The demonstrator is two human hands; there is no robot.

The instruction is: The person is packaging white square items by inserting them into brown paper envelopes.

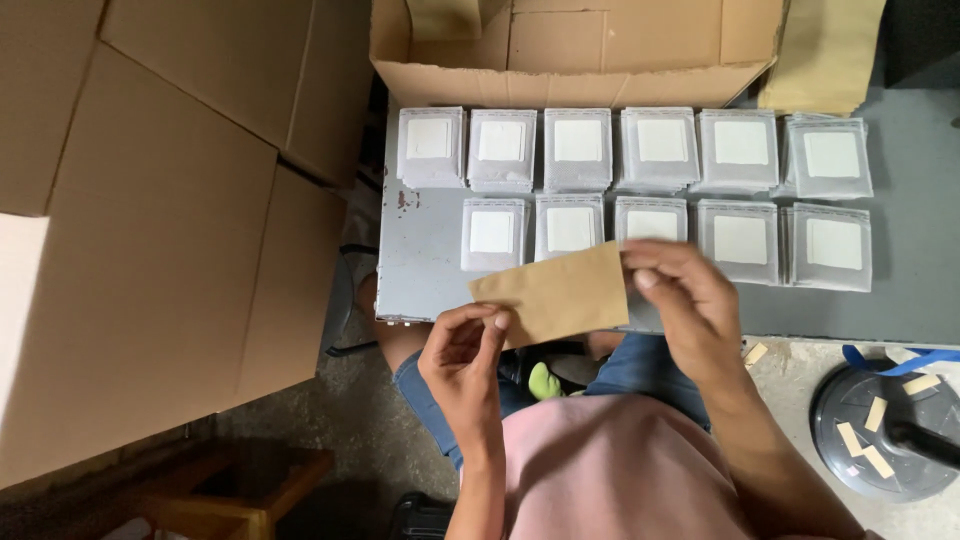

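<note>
Over the near edge of the grey table (420, 270), just short of two rows of clear packets (652, 175), both hands hold a brown paper envelope (553, 294) in the gap above the lap. Cardboard boxes (170, 220) crowd the left side. Left hand (462, 362) rises bent, fingers pinching the envelope's lower corner; right hand (685, 300) pinches its upper right edge.
</note>
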